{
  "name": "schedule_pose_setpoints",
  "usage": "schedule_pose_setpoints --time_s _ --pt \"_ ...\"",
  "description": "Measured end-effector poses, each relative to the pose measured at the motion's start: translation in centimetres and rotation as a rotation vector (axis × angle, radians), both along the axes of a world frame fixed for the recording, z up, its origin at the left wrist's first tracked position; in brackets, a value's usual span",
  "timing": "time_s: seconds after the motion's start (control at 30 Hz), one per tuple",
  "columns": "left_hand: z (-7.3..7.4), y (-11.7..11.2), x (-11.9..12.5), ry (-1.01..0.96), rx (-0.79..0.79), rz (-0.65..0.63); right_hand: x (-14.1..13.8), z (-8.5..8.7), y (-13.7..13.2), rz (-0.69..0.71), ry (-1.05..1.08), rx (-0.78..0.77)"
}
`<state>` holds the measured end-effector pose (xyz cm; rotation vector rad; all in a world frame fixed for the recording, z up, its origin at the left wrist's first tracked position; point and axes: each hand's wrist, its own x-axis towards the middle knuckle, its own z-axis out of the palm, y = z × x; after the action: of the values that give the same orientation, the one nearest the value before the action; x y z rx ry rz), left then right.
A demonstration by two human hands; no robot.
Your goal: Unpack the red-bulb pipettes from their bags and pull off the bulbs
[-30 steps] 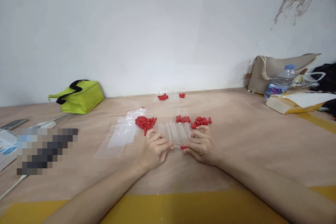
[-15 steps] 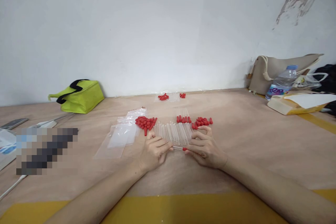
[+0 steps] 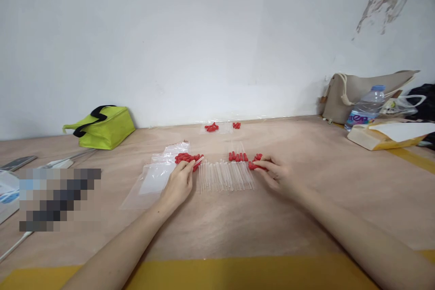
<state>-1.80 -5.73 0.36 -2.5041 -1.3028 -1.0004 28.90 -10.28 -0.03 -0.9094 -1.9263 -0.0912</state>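
My left hand (image 3: 179,181) is closed in a pinch on a thin clear tube (image 3: 199,161) that slants up to the right. It is beside the left pile of red rubber bulbs (image 3: 185,157). On the right, my right hand (image 3: 274,173) has its thumb and fingertips closed on a red rubber bulb (image 3: 252,166) at the edge of the right pile, partly covering that pile. Between the hands lies a row of clear tubes (image 3: 226,176), side by side. Behind them several red bulbs (image 3: 238,157) stand in line, with clear tubes stretching away from them.
Clear zip bags (image 3: 149,181) overlap left of the tubes. Farther back lie small bags with red bulbs (image 3: 211,127). A lime-green bag (image 3: 107,129) is at the left; a water bottle (image 3: 365,108), a beige bag (image 3: 353,90) and an open packet (image 3: 380,135) are at the right.
My hands have parted from the bulb-tipped tube they held together in front of the row. The left has moved up and left to the bulbs, the right up to the right pile.
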Motion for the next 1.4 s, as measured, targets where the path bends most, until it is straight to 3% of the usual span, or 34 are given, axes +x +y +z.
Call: schedule_pose_setpoints --time_s 0.3,0.5,0.73,0.9,1.23,1.4 --pt "-1.0 0.1 1.0 0.015 0.023 -0.003 3.9 2.4 -0.2 -0.152 -0.065 -0.243" --pt "-0.7 -0.8 1.4 0.009 -0.093 -0.069 5.3 1.8 0.5 -0.099 -0.226 -0.482" --pt "-0.3 -1.3 1.3 -0.064 -0.196 -0.077 5.1 0.2 1.3 -0.093 -0.247 -0.395" --pt "0.8 -1.6 0.3 0.036 -0.315 -0.167 5.2 0.1 1.4 -0.124 -0.228 -0.381" --pt "0.7 -0.4 -0.8 0.027 -0.444 -0.219 4.6 0.8 1.3 -0.3 -0.041 -0.361" --pt "0.9 -0.5 -0.9 0.052 -0.406 -0.254 3.1 2.7 2.8 -0.443 -0.086 -0.483"
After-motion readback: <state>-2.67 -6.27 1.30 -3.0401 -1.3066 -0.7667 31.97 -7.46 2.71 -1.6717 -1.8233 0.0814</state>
